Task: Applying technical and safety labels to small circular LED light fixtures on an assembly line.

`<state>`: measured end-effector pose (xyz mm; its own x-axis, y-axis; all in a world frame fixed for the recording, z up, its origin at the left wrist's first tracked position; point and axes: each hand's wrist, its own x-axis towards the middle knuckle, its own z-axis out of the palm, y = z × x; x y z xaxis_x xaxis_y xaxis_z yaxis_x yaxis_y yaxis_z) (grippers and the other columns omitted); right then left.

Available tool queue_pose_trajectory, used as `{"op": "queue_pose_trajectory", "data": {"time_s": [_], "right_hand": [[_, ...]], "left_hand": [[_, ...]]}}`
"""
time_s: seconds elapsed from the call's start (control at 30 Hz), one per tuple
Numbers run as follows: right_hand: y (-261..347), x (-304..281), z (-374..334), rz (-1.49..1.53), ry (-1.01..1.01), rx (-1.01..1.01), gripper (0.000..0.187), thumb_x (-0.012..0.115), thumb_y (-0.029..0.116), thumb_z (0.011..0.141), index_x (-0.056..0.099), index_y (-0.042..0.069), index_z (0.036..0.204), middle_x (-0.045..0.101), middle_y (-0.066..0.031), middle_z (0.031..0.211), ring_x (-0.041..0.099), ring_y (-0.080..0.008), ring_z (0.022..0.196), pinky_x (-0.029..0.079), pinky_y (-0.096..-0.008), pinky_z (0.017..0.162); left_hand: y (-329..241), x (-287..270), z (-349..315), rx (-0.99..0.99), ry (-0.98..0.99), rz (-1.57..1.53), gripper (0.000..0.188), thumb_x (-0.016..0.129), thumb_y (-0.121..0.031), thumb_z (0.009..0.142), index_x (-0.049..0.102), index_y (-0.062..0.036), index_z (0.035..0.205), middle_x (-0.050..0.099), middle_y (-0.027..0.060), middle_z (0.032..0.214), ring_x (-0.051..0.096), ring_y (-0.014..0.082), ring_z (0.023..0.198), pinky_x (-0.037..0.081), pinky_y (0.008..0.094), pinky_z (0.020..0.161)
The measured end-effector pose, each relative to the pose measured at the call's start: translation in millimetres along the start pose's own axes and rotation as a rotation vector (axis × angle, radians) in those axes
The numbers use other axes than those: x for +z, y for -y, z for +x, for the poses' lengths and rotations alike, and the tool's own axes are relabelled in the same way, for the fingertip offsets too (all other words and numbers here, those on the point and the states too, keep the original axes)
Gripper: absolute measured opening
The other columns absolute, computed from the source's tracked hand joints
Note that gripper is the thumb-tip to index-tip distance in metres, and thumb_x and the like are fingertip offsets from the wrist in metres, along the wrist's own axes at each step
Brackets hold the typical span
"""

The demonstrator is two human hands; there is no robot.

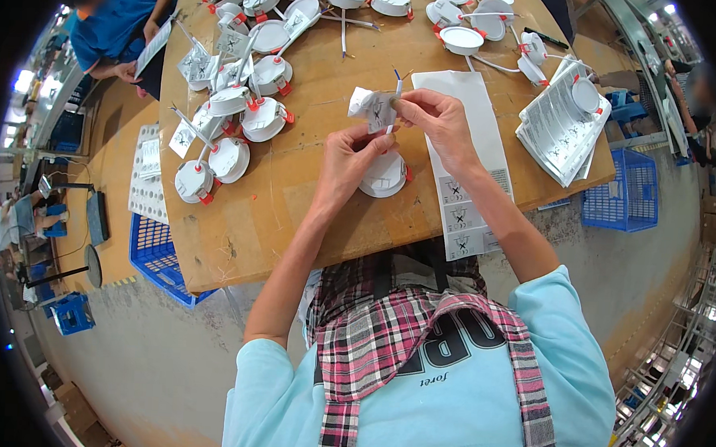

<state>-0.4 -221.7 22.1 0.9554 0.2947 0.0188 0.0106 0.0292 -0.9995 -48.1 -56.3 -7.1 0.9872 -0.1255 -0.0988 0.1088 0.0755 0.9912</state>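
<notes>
Above the table (pixel 294 213), the right hand (pixel 441 123) pinches a small white paper label (pixel 371 108) and thin cable (pixel 396 89), while the left hand (pixel 349 155) grips the cable lower down. The round white lamp (pixel 384 175) beneath looks light and rigid; the label seems flimsy, best held by its edges.

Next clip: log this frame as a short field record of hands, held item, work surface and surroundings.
left hand: pinching the white cable from below
right hand: holding the small paper label at the cable
below hands: round white lamp with red clips
surface: wooden table
left of hands: finished lamps with labels
right: label strip, leaflet stack
floor: blue crates
</notes>
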Motion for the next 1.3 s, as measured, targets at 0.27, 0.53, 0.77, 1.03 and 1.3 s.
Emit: {"op": "queue_pose_trajectory", "data": {"time_s": [0.27, 0.53, 0.77, 1.03, 1.3], "right_hand": [[1, -6, -1, 0.015, -0.044, -0.024, 0.021, 0.065, 0.018, 0.087, 0.067, -0.002, 0.094, 0.065, -0.0027, 0.077, 0.056, -0.0064, 0.071, 0.046, -0.0207, 0.065], [4, 0, -3, -0.066, -0.066, -0.062, 0.018, 0.064, 0.016, 0.086, 0.067, -0.001, 0.092, 0.064, -0.0027, 0.077, 0.055, -0.0060, 0.068, 0.045, -0.0203, 0.063], [5, 9, -11, -0.113, -0.199, -0.008, 0.017, 0.063, 0.015, 0.085, 0.062, -0.002, 0.083, 0.059, -0.0002, 0.072, 0.052, -0.0053, 0.066, 0.043, -0.0204, 0.057], [-6, 9, -7, -0.096, -0.151, -0.065, 0.022, 0.058, 0.020, 0.087, 0.055, 0.000, 0.080, 0.055, 0.0003, 0.069, 0.050, -0.0057, 0.065, 0.040, -0.0227, 0.056], [0, 10, -4, -0.051, -0.125, -0.062, 0.022, 0.061, 0.021, 0.089, 0.061, -0.001, 0.087, 0.060, -0.0019, 0.072, 0.052, -0.0058, 0.067, 0.042, -0.0214, 0.059]], "left_hand": [[-29, -17, -9, 0.091, -0.366, 0.083, 0.037, 0.063, -0.028, 0.086, 0.061, 0.0034, 0.106, 0.062, 0.0064, 0.093, 0.057, 0.0122, 0.085, 0.045, 0.0274, 0.076], [-35, -9, 25, 0.168, -0.162, -0.039, 0.023, 0.062, -0.020, 0.088, 0.066, 0.0008, 0.096, 0.066, 0.0031, 0.089, 0.058, 0.0077, 0.080, 0.044, 0.0235, 0.075], [-24, 1, 31, 0.118, -0.315, -0.199, 0.015, 0.063, -0.013, 0.086, 0.068, 0.0005, 0.086, 0.066, 0.0025, 0.075, 0.057, 0.0051, 0.066, 0.044, 0.0205, 0.062], [-17, -1, 35, 0.005, -0.211, -0.296, 0.013, 0.059, -0.009, 0.087, 0.068, -0.0011, 0.087, 0.067, 0.0026, 0.079, 0.062, 0.0067, 0.070, 0.051, 0.0232, 0.068], [-12, -8, 38, -0.045, -0.139, -0.304, 0.013, 0.057, -0.011, 0.089, 0.068, -0.0035, 0.093, 0.068, 0.0030, 0.087, 0.063, 0.0083, 0.078, 0.052, 0.0253, 0.073]]}}
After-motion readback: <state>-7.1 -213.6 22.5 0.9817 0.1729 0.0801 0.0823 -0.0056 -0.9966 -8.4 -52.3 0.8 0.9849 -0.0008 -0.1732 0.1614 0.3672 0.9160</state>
